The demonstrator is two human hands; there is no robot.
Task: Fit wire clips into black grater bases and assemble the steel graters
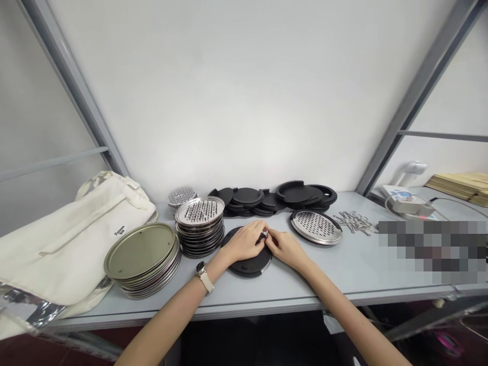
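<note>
At the far left of the grater stack, a cream cloth bag is seen slumped in soft folds, small dark lettering printed on its surface. Between the bag and the grater stack, round plates of smooth metal are piled, the uppermost finished in glossy olive-gold and pierced near its rim. Just behind the grater stack, to its left, a smaller pile of pale, perforated discs is set. The grater stack itself is topped by a silvery disc roughened with rows of raised teeth; dark, glossy rims are layered beneath.

Just to the right of the grater stack, a matte black disc is laid flat on the grey table under both hands. The fingers of the left hand, its wrist banded by a pale-strapped watch, are curled over the disc, and the tips of the right hand are met there beside a small shiny piece; which hand grips it cannot be told.

Behind and right of the grater stack, black round parts are heaped. Farther right of it, slotted metal discs are stacked, then thin, bent wire pieces are scattered.
</note>
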